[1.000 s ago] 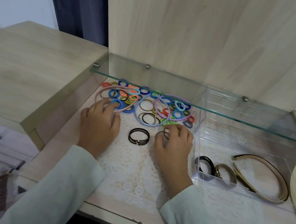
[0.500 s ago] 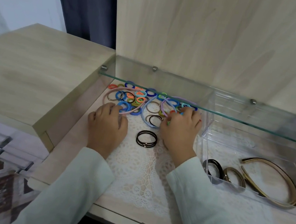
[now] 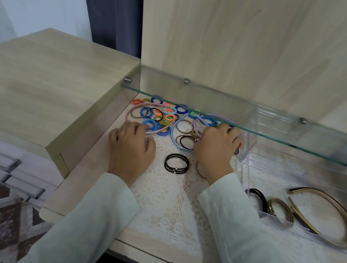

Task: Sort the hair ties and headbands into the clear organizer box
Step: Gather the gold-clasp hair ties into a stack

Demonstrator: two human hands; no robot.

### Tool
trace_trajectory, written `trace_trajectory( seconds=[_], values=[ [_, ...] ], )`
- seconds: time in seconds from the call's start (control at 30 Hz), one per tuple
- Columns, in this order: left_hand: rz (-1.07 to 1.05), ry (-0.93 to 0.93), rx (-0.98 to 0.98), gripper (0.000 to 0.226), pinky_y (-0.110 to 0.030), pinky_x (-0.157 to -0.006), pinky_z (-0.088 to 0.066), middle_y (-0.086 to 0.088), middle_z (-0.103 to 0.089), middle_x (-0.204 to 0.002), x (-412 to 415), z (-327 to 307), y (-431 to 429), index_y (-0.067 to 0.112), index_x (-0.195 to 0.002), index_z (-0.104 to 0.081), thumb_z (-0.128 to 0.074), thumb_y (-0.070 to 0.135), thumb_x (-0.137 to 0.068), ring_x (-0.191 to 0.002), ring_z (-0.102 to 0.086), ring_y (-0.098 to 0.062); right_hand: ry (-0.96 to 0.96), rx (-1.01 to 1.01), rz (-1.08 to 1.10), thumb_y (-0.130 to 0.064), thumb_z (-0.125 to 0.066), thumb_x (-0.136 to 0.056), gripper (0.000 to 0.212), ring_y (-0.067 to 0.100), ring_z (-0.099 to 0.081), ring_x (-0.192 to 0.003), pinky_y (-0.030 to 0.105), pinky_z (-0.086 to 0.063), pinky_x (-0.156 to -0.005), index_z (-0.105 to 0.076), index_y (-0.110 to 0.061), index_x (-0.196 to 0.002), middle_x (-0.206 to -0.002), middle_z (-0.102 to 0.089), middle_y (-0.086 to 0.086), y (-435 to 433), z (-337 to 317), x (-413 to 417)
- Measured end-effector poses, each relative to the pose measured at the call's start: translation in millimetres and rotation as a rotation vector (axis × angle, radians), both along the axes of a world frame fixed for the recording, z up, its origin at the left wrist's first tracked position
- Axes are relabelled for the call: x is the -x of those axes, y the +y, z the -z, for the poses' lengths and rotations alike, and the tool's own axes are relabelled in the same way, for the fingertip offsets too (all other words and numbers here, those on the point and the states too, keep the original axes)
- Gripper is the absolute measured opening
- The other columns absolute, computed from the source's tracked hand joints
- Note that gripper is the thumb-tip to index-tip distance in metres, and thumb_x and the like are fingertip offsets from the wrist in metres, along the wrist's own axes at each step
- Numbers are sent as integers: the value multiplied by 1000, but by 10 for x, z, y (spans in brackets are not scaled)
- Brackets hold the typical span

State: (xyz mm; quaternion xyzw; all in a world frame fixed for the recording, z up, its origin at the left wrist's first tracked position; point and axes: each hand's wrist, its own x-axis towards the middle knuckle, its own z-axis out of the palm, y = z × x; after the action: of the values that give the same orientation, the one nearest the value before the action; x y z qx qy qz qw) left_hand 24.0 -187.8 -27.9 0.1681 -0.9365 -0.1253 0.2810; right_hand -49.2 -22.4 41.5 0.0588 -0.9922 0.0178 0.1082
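Observation:
A pile of coloured hair ties [image 3: 162, 115] lies at the back of the desk under a glass shelf, with a pink headband [image 3: 138, 109], a blue headband [image 3: 175, 136] and a purple headband [image 3: 215, 116] in it. My left hand [image 3: 131, 149] rests on the desk, fingertips touching the pink headband's near end. My right hand [image 3: 215, 148] reaches into the pile, its fingers curled over the purple headband. Black hair ties [image 3: 176, 163] lie between my hands. A brown tie [image 3: 198, 170] shows from under my right wrist. The clear organizer box [image 3: 251, 164] stands at the right.
The box holds a black tie [image 3: 257, 196], brown ties [image 3: 282, 208] and a beige headband [image 3: 337, 210]. The glass shelf [image 3: 302, 146] hangs low over the pile and the box. A wooden side cabinet [image 3: 51, 80] walls the left; a lace mat [image 3: 169, 208] covers the desk.
My right hand left the brown tie on the mat and moved back and right into the pile, onto the purple headband. My left hand stayed at the pink headband.

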Motion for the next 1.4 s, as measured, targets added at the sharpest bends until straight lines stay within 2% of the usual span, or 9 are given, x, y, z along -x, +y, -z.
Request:
trace_trajectory(
  seconds=[0.17, 0.63, 0.77, 0.93, 1.0, 1.07, 1.13, 1.23, 1.4],
  values=[
    [-5, 8, -2, 44, -46, -90, -39, -9, -67, -102, -2, 0, 3, 10, -109, -67, -37, 31, -85, -102, -62, -31, -36, -12, -31, -15, -55, -88, 29, 37, -37, -122, 43, -35, -97, -62, -5, -114, -128, -47, 18, -7, 19, -19],
    [13, 50, 2, 39, -45, -91, -37, -6, -67, -100, -5, 26, 9, 13, -104, -69, -39, 30, -86, -97, -62, -27, -33, -77, -50, -14, -52, -88, 29, 39, -31, -126, 43, -29, -103, -61, -7, -115, -132, -41, 19, -56, 16, -85],
    [-7, 64, 6, 36, -45, -89, -37, -5, -67, -97, 7, 37, 13, 14, -102, -70, -41, 28, -85, -94, -63, -27, 50, 132, -90, -11, -49, -87, 26, 36, -41, -114, 42, -34, -95, -62, -2, -108, -119, -51, 18, 20, 104, -44],
    [4, 70, 7, 37, -44, -88, -37, -5, -67, -98, 16, 42, 4, 13, -102, -70, -41, 28, -85, -94, -62, -27, 139, 596, -276, -14, -55, -89, 7, 29, -49, -91, 42, -44, -79, -58, -8, -92, -95, -60, 9, 93, 293, -61],
    [6, 68, 5, 36, -44, -88, -37, -5, -67, -98, 16, 40, 5, 13, -102, -70, -41, 28, -85, -95, -62, -27, 125, 789, -373, -11, -58, -90, 2, 21, -51, -86, 36, -46, -75, -56, -10, -89, -90, -58, 4, 129, 277, -145],
    [7, 71, 2, 36, -44, -88, -37, -5, -67, -98, 13, 38, 7, 14, -101, -70, -42, 28, -85, -95, -62, -28, 100, 880, -458, -10, -59, -91, 3, 14, -52, -76, 25, -41, -67, -56, -11, -89, -87, -57, 2, 174, 238, -259],
    [9, 76, 3, 36, -44, -89, -37, -4, -67, -99, 13, 40, 7, 14, -101, -70, -42, 28, -85, -95, -62, -27, 61, 915, -541, -9, -58, -92, 3, 13, -53, -72, 23, -42, -63, -57, -11, -90, -85, -58, 0, 227, 237, -373],
    [10, 78, 10, 36, -43, -88, -36, -4, -67, -99, 5, 40, 2, 14, -101, -70, -41, 28, -85, -95, -62, -27, 80, 857, -655, -7, -59, -92, 2, 15, -56, -75, 29, -48, -68, -60, -8, -92, -85, -59, 0, 323, 298, -491],
    [4, 62, 19, 38, -42, -87, -35, -4, -67, -100, 5, 29, 9, 15, -103, -70, -39, 29, -86, -94, -61, -26, 200, 668, -826, 1, -59, -90, 6, 13, -55, -91, 15, -42, -87, -62, 1, -95, -98, -60, 7, 474, 365, -603]
  ],
)
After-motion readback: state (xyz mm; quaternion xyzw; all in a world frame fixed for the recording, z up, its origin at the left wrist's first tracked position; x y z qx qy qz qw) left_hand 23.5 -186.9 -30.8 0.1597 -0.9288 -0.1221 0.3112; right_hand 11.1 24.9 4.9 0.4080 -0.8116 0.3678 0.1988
